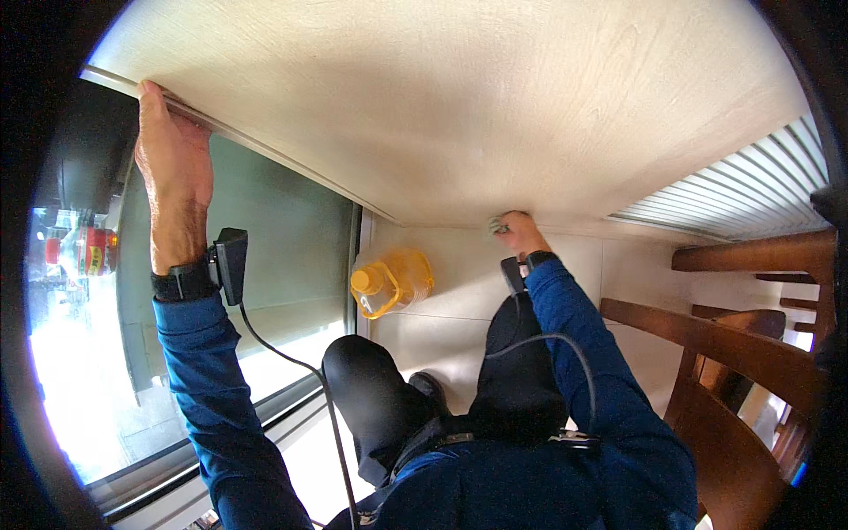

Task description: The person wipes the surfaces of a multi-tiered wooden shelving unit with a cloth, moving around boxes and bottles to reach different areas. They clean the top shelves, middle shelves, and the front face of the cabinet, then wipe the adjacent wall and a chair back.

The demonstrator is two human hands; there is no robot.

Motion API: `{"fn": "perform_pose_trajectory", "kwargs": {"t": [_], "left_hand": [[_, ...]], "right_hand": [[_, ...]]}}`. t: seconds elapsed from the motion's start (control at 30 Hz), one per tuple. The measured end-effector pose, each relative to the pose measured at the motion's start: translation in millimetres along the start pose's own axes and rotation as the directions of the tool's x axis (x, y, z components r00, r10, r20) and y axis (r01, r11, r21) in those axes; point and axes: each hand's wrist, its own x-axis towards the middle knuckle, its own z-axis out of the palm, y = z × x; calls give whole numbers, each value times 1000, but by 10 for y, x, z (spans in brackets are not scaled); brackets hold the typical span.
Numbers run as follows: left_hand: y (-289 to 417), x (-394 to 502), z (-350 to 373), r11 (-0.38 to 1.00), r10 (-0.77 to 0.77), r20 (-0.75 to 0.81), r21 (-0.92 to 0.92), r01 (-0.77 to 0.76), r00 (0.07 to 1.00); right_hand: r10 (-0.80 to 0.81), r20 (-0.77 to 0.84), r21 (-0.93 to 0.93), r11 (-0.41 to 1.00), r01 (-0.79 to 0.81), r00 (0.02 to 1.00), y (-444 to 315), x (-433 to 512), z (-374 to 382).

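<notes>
A large pale wood-grain panel point(477, 99) rises in front of me, with a narrow trim strip point(291, 162) along its left edge. My left hand point(175, 159) holds that edge at the upper left, thumb on top and the other fingers mostly hidden. Low on the panel, near the floor, my right hand point(522, 232) is closed around a small crumpled greyish item point(497, 226), perhaps a cloth; its exact kind is unclear. A yellow-capped clear plastic jug point(401, 281) with a handle stands on the floor between my hands, apart from both.
Glass point(285, 225) with a dark frame runs along my left. Brown wooden chairs point(722, 338) crowd the right side. A white ribbed surface point(735, 189) adjoins the panel. Pale floor tiles point(457, 271) lie below. Cables point(324, 391) hang from the devices strapped to my wrists.
</notes>
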Motion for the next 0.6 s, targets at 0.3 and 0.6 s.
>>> {"fn": "perform_pose_trajectory", "kwargs": {"t": [0.3, 0.6], "left_hand": [[-16, -16, -17, 1000, 4, 60, 6, -5, 998], [-85, 51, -9, 995, 24, -20, -92, -25, 1000]], "right_hand": [[592, 175, 981, -34, -193, 786, -1101, 5, -186], [510, -700, 707, 595, 383, 501, -2557, -628, -2088]]}}
